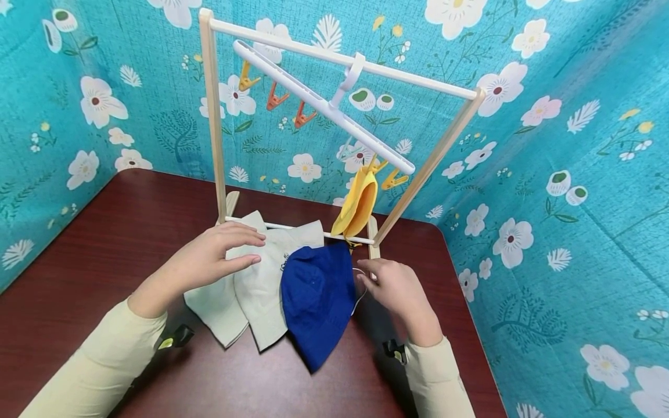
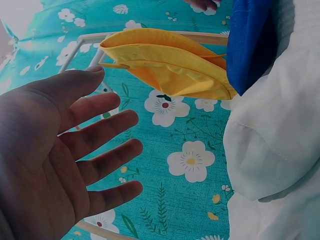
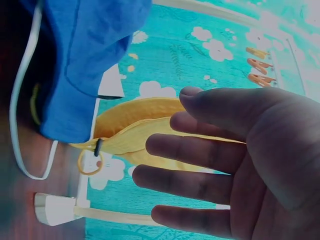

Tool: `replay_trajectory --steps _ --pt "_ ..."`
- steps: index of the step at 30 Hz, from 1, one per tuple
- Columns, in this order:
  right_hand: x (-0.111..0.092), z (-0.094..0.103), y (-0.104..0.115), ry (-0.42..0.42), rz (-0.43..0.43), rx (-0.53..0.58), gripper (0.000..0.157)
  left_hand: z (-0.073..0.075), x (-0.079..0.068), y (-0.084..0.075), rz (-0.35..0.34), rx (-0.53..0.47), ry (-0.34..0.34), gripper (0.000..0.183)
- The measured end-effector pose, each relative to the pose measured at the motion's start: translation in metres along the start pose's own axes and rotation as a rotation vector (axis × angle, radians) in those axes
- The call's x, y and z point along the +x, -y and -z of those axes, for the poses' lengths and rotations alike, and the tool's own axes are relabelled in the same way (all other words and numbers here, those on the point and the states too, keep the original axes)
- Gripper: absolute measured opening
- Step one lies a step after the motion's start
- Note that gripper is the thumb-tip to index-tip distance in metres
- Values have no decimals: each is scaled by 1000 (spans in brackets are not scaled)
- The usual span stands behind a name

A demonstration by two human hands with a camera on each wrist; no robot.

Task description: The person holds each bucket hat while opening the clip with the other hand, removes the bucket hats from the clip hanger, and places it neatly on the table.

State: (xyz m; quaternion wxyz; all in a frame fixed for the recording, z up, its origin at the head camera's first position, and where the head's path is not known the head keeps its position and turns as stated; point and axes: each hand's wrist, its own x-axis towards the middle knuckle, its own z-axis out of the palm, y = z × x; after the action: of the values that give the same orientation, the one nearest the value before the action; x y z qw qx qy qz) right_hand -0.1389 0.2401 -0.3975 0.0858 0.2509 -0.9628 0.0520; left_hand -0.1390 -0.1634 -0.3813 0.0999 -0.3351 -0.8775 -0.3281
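Note:
My left hand (image 1: 211, 255) hovers over the pale hats, fingers extended and holding nothing. Just right of the blue bucket hat (image 1: 316, 290), my right hand (image 1: 389, 284) is held with loosely bent, empty fingers. Under the left hand lie a light grey-beige hat (image 1: 261, 302) with small dark lettering and a pale greenish hat (image 1: 222, 310), overlapping. The blue hat partly covers the beige one, and a white cord (image 3: 22, 90) loops from its side. From a white clip hanger (image 1: 313, 101), a yellow hat (image 1: 358, 200) hangs folded by a yellow clip.
A wooden rack (image 1: 211, 116) with a white top bar holds the hanger, which tilts down to the right. Orange clips (image 1: 276, 97) and a yellow clip (image 1: 247, 77) dangle on its left part. Floral teal cloth (image 1: 522, 203) surrounds the dark red table (image 1: 68, 261).

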Motion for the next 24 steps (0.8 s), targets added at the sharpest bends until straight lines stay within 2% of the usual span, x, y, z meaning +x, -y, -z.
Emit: replay_trajectory --steps 12,24 --pt "11 10 3 -61 -96 51 33 -1 0 0 21 1 12 30" --pt "13 17 5 -92 -131 84 34 -2 1 2 14 11 -1 30"
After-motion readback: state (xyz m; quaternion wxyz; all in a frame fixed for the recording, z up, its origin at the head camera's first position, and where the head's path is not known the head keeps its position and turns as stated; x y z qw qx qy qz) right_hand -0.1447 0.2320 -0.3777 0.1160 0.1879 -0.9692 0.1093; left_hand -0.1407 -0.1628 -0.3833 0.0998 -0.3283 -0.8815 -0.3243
